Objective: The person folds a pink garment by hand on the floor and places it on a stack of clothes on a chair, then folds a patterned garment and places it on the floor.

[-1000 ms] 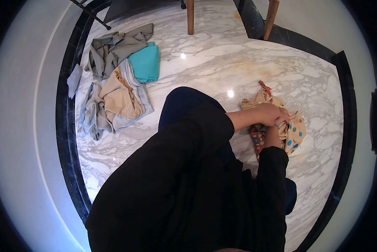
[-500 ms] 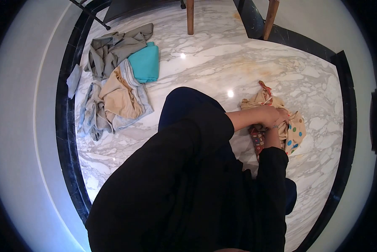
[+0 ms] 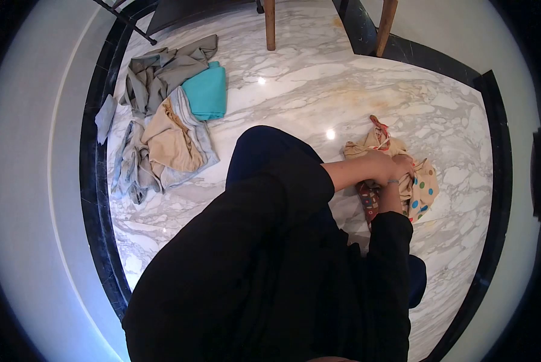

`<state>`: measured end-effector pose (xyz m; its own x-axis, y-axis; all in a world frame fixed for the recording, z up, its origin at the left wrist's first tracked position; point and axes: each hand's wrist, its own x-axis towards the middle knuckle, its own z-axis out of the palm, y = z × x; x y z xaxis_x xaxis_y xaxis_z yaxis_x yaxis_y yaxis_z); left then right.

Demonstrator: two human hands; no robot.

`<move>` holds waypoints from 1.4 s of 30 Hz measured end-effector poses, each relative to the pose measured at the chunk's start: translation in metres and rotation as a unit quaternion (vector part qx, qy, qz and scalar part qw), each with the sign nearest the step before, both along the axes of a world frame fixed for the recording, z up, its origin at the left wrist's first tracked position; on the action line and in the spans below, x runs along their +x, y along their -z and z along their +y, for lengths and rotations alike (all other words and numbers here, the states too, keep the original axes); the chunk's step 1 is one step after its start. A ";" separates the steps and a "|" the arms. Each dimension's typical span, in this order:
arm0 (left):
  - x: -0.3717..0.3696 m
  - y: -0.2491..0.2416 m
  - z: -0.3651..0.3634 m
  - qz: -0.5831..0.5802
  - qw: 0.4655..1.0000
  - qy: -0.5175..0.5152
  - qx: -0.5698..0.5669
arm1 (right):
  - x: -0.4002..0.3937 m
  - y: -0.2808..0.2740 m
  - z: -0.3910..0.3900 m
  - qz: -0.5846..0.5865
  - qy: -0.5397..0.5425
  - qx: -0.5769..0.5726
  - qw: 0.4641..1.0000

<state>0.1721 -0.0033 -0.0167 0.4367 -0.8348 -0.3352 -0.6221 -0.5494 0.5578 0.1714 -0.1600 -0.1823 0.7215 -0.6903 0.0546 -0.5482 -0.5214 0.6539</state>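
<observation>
On the marble floor to the right lies a crumpled beige cloth bundle (image 3: 425, 184) with blue, green and brown dots on one side. A red strip and a white cord show at its top, and a dark brown patterned cloth (image 3: 369, 196) pokes out below. My left hand (image 3: 381, 167) reaches across from the left, closed at the bundle, its fingers mostly hidden. My right hand (image 3: 404, 165) comes up from below, wrist against the left hand, with fingers curled into the beige fabric. A thin band circles the right wrist.
At the left lie a grey cloth (image 3: 155, 75), a folded turquoise cloth (image 3: 206, 92), a tan cloth (image 3: 172, 142) and pale blue-grey cloth (image 3: 127, 160). A small grey piece (image 3: 105, 119) rests by the wall. Wooden legs (image 3: 270, 27) stand ahead. My bent knee (image 3: 270, 148) rises mid-view.
Both hands stay at the beige bundle with only slight finger movement. The view has shifted very slightly; the cloths at the left have not been moved.
</observation>
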 end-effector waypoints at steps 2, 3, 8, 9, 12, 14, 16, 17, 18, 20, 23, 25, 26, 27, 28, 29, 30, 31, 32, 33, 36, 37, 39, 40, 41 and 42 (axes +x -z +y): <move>0.001 0.003 0.002 -0.007 1.000 0.016 0.005 | 0.002 0.000 -0.001 -0.001 0.000 -0.001 1.000; 0.001 0.005 0.001 -0.010 1.000 0.018 0.011 | 0.003 0.000 -0.002 -0.004 -0.003 -0.005 1.000; 0.000 0.017 -0.002 -0.019 1.000 0.010 0.015 | 0.002 0.000 -0.001 0.010 -0.036 -0.080 0.996; 0.000 0.017 -0.002 -0.019 1.000 0.010 0.020 | 0.002 0.003 -0.003 0.013 -0.041 -0.075 0.996; 0.000 0.020 -0.003 -0.026 0.999 0.017 0.030 | 0.002 -0.006 0.002 0.015 -0.019 -0.037 0.999; 0.001 0.024 -0.004 -0.039 0.998 0.028 0.033 | 0.003 -0.011 0.004 0.005 -0.006 -0.014 1.000; 0.007 0.027 -0.004 -0.027 0.999 0.023 0.028 | 0.004 -0.006 0.000 -0.013 -0.006 -0.002 1.000; 0.009 0.024 -0.002 -0.022 0.999 0.021 0.026 | 0.005 -0.002 -0.002 -0.012 -0.005 -0.005 1.000; 0.012 0.022 -0.001 -0.026 0.999 0.009 0.017 | 0.006 0.003 -0.005 -0.010 -0.004 -0.008 1.000; 0.016 0.018 0.000 -0.035 0.999 -0.015 0.000 | 0.006 0.003 -0.005 -0.004 -0.007 -0.004 1.000; 0.014 0.017 -0.001 -0.037 0.993 -0.063 -0.092 | 0.004 -0.008 0.001 0.006 -0.014 0.012 1.000; 0.010 0.016 -0.003 -0.030 0.985 -0.062 -0.157 | 0.003 -0.011 0.004 0.010 -0.012 0.007 1.000; 0.007 0.015 -0.003 -0.027 0.980 -0.062 -0.189 | 0.002 -0.011 0.005 0.011 -0.011 0.007 1.000; 0.005 0.013 -0.002 -0.043 0.977 -0.054 -0.203 | 0.003 -0.011 0.006 0.012 -0.012 0.006 1.000; 0.002 0.012 -0.001 -0.060 0.973 -0.045 -0.217 | 0.004 -0.011 0.006 0.011 -0.010 0.005 1.000; 0.001 0.012 -0.001 -0.077 0.969 -0.037 -0.231 | 0.003 -0.011 0.006 0.010 -0.010 0.003 1.000; 0.002 0.012 -0.002 -0.050 0.982 -0.023 -0.179 | 0.002 -0.010 0.006 0.009 -0.010 0.001 1.000; 0.005 0.011 -0.003 -0.024 0.992 -0.010 -0.126 | 0.002 -0.009 0.005 0.008 -0.010 -0.001 1.000; 0.007 0.011 -0.004 0.002 0.997 0.004 -0.073 | 0.003 -0.009 0.006 0.007 -0.009 -0.003 1.000; 0.006 0.011 -0.004 -0.004 0.999 0.021 -0.039 | 0.003 -0.008 0.006 0.005 -0.009 -0.004 1.000; 0.005 0.022 -0.005 -0.004 0.996 0.072 0.048 | 0.003 -0.008 0.004 0.005 -0.010 -0.008 1.000; 0.004 0.028 -0.005 0.007 0.994 0.089 0.066 | 0.002 -0.009 0.002 0.004 -0.020 -0.002 1.000; 0.004 0.038 -0.006 0.017 0.990 0.109 0.090 | 0.002 -0.021 0.008 0.012 -0.015 -0.002 1.000; 0.005 0.040 -0.006 0.015 0.989 0.114 0.096 | 0.000 -0.027 0.013 0.016 -0.008 -0.004 1.000; 0.007 0.042 -0.006 0.013 0.987 0.123 0.100 | -0.004 -0.029 0.013 -0.017 -0.033 0.009 0.999; 0.010 0.049 -0.008 0.005 0.990 0.094 0.102 | -0.009 -0.031 0.012 -0.050 -0.056 0.019 0.997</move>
<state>0.1825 -0.0115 -0.0653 0.2751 -0.8159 -0.5085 -0.7193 -0.5256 0.4543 0.1621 -0.1482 -0.1508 0.7862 -0.6089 0.1056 -0.5470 -0.6060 0.5776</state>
